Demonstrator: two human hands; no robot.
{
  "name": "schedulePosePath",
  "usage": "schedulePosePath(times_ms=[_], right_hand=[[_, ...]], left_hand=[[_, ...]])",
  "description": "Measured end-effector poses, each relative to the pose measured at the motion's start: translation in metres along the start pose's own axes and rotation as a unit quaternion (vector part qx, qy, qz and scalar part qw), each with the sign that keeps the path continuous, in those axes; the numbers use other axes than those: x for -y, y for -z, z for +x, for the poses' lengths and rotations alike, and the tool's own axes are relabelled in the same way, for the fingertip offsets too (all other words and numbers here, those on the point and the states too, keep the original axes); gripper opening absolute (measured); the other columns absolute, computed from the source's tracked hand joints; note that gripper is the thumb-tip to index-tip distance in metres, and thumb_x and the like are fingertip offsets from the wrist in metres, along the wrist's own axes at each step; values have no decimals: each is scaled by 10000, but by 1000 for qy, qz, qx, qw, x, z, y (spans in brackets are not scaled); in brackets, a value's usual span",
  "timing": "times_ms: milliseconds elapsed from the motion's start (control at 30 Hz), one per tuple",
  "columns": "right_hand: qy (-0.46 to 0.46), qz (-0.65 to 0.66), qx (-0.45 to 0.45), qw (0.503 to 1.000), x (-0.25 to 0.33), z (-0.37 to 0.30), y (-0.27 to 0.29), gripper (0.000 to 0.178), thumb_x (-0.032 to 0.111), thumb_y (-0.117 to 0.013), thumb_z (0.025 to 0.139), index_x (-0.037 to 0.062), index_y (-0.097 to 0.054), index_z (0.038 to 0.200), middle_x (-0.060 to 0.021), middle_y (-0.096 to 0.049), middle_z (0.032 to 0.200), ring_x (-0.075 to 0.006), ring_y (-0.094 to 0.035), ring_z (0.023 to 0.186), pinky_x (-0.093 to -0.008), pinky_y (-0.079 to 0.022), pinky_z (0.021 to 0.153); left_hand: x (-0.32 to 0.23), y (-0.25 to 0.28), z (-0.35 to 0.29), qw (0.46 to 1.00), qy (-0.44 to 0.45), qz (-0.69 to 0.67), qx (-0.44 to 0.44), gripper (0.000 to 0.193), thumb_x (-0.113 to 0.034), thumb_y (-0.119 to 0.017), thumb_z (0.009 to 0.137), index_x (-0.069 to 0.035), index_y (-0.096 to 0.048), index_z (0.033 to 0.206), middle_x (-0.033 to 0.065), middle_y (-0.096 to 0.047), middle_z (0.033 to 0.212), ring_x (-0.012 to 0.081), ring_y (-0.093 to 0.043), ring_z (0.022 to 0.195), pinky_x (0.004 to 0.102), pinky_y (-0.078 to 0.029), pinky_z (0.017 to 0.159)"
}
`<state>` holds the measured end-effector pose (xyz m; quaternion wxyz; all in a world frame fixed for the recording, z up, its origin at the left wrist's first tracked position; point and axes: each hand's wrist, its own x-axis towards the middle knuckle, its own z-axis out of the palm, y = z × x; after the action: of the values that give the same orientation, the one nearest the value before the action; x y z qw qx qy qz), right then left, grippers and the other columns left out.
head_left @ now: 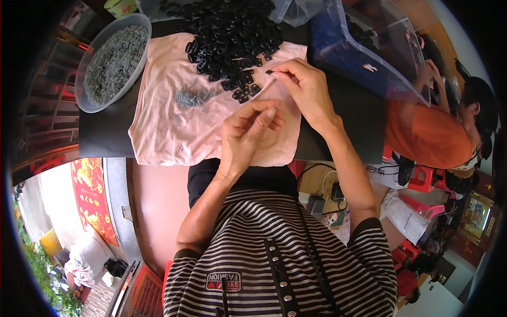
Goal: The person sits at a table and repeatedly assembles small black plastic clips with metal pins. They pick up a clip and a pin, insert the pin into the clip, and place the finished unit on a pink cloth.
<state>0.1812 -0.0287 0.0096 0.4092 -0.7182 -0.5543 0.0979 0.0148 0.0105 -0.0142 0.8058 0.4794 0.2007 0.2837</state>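
A heap of small black plastic parts [232, 39] lies on a pale pink cloth [158, 132] across the table. My right hand [309, 90] is at the heap's right side, thumb and forefinger pinching one small black plastic part [269, 72]. Lower and further left, my left hand [245, 134] hovers over the cloth with its fingers curled and the thumb against the forefinger. Whatever it may hold is too small to make out. Left of the heap, a little pile of thin grey metal pieces [193, 98] is scattered on the cloth.
A clear plastic bowl [147, 58] full of grey metal pieces stands at the far left. At the far right is a large clear plastic bin [393, 79] with black parts inside. Beyond the black table's [359, 121] right side sits a person in an orange top [430, 134].
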Motion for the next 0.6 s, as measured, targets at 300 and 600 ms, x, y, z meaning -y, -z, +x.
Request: schedulePosePath(times_ms=[300, 600], right_hand=[[-124, 168, 60, 976, 72, -52, 27, 109, 54, -621, 837, -23, -634, 913, -58, -646, 846, -69, -572, 658, -211, -450, 561], [-76, 179, 149, 970, 92, -34, 14, 114, 43, -628, 820, 0, -651, 923, -19, -641, 796, -51, -545, 628, -203, -417, 524]], left_hand=[[-19, -12, -26, 997, -38, -35, -54, 211, -29, -611, 856, 40, -599, 1055, 105, -650, 857, 147, -620, 749, 260, -507, 714], [-25, 17, -54, 979, -177, -13, -99, 153, 29, -582, 860, 72, -605, 1005, 134, -615, 961, 168, -624, 788, 260, -521, 696]])
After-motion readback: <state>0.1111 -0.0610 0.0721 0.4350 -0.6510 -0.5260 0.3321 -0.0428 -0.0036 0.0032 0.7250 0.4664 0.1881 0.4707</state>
